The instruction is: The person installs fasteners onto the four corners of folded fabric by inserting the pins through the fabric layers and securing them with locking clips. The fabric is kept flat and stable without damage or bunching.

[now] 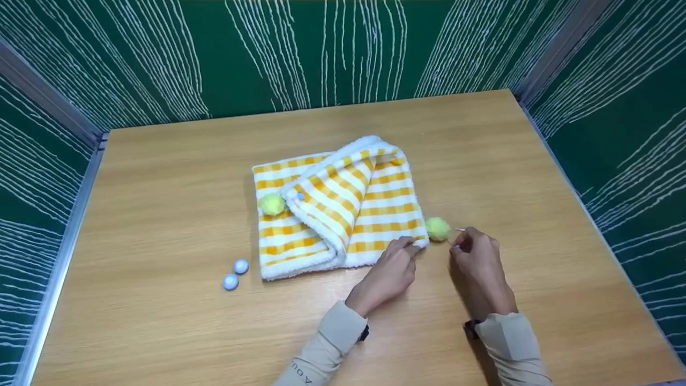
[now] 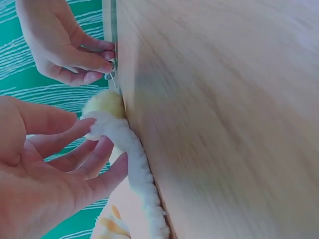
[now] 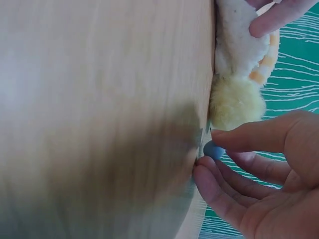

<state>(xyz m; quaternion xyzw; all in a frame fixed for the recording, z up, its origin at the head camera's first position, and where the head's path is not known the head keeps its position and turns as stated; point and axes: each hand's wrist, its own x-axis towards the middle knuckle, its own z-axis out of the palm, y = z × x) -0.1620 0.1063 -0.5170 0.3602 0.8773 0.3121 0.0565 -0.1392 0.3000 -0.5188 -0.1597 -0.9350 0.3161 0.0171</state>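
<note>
A yellow-and-white checked blanket with white fleece trim lies partly folded on the table. Yellow-green pompoms show at its left part and by its lower right corner. My left hand rests at that corner, its fingertips touching the fleece edge in the left wrist view. Just right of the corner pompom, my right hand pinches a small pin with a round blue head between thumb and fingers. Its thin metal shaft points toward the pompom.
Two pale blue round pieces lie on the wooden table, left of the blanket. A small blue dot sits on the folded flap. Green panels with white lines surround the table.
</note>
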